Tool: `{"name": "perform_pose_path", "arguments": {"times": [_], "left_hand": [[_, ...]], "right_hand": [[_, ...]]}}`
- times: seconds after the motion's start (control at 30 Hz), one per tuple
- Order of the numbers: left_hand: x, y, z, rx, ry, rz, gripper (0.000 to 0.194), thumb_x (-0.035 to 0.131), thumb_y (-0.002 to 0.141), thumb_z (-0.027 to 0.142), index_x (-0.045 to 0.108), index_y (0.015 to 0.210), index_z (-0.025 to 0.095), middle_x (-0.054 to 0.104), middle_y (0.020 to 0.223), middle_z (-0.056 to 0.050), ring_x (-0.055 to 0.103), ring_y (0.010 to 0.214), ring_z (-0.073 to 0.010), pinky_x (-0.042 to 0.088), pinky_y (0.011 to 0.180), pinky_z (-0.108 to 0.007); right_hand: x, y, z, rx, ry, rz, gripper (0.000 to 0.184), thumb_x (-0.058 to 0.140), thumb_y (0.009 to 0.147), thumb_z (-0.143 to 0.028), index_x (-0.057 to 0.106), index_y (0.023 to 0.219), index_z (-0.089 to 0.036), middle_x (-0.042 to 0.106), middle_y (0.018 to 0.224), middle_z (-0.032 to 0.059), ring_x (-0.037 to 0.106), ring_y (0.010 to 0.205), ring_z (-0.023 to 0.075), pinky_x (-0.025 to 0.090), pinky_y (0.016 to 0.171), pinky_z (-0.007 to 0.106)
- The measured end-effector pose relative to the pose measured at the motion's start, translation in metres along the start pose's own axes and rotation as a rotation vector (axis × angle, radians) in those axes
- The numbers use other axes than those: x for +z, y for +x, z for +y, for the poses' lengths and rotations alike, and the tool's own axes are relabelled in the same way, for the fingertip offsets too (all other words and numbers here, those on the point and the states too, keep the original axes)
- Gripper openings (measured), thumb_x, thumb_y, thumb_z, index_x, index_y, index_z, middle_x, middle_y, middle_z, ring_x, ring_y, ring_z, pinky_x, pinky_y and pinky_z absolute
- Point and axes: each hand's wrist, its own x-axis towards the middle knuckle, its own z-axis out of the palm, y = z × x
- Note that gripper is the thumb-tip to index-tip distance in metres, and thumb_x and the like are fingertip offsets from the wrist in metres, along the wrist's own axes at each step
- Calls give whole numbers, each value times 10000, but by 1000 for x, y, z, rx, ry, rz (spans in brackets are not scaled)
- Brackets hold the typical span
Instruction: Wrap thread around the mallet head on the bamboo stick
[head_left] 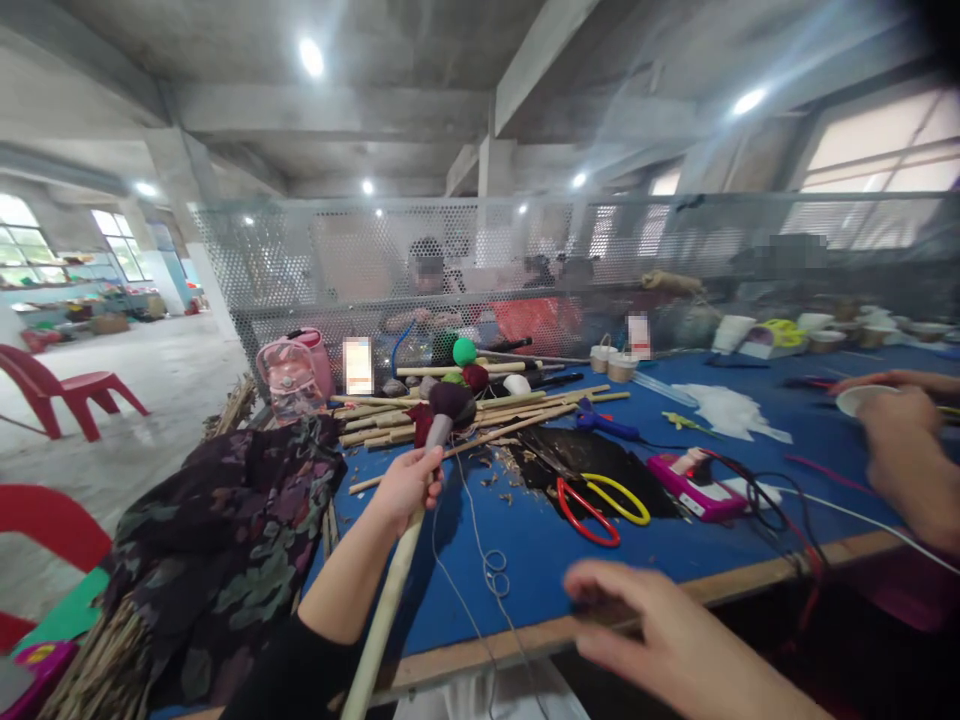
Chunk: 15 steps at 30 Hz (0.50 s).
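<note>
My left hand (409, 485) is closed around a pale wooden stick (384, 630), which slants up and away from the front edge. Grey material (439, 432) wraps the stick just above my fingers, and a dark purple ball (450, 398) tops it. At the table's front edge, my right hand (652, 625) is slightly blurred, its thumb and fingers apart, with nothing seen between them. Loose thin grey string (495, 577) runs between my hands and over the edge. Beyond my right hand lie scissors (600, 505) with one red and one yellow handle.
Several wooden sticks (517, 420) lie behind the ball. A blue glue gun (611, 425) and a magenta power strip (694, 490) with cords lie rightward. Another person's hand (900, 430) holds a white bowl at far right. Patterned dark cloth (232, 530) covers the left side.
</note>
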Motion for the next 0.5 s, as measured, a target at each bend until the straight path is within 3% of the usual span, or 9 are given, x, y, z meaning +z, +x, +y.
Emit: {"name": "perform_pose_path", "arguments": {"times": [0.07, 0.13, 0.2, 0.27, 0.37, 0.43, 0.5], "left_hand": [[14, 1, 6, 31, 65, -69, 325, 631, 684, 437, 475, 672, 152, 468, 549, 30, 368, 359, -40, 280, 304, -152], [26, 4, 11, 78, 172, -68, 288, 614, 701, 418, 509, 710, 150, 504, 582, 13, 408, 372, -58, 304, 309, -163], [30, 10, 13, 127, 288, 5, 257, 604, 711, 394, 557, 762, 146, 526, 589, 2, 444, 386, -78, 321, 318, -173], [26, 15, 11, 172, 409, 117, 247, 604, 714, 370, 604, 810, 143, 531, 556, 2, 447, 377, -89, 325, 327, -181], [12, 19, 4, 242, 537, 254, 228, 602, 716, 334, 649, 821, 136, 565, 554, -12, 450, 383, -90, 333, 355, -182], [5, 19, 0, 238, 545, 300, 225, 584, 727, 332, 658, 817, 139, 584, 590, -19, 468, 415, -95, 345, 368, -179], [1, 18, -3, 192, 503, 320, 243, 573, 734, 354, 655, 822, 144, 572, 589, -11, 466, 425, -98, 347, 363, -180]], "right_hand": [[1, 51, -12, -15, 302, -84, 485, 636, 733, -397, 497, 1166, -231, 539, 1195, 99, 520, 1088, 225, 414, 934, 387], [10, 101, -26, -2, 585, -48, 694, 704, 635, -422, 414, 1237, -234, 483, 1273, 111, 447, 1183, 232, 360, 980, 389], [26, 145, -36, 57, 732, 2, 656, 689, 626, -480, 447, 1183, -234, 523, 1221, 90, 468, 1153, 208, 380, 941, 367], [44, 177, -41, 109, 900, -159, 508, 544, 708, -595, 534, 1025, -199, 624, 990, 75, 579, 951, 182, 449, 815, 338], [66, 201, -44, 118, 1035, -416, 465, 475, 747, -617, 547, 839, -167, 602, 699, 26, 586, 636, 139, 479, 597, 284], [76, 205, -45, 110, 993, -408, 385, 579, 719, -544, 517, 816, -177, 568, 651, -10, 534, 514, 106, 418, 448, 218], [81, 205, -45, 129, 904, -317, 369, 635, 691, -505, 491, 798, -183, 540, 630, -33, 457, 421, 67, 287, 345, 166]]}}
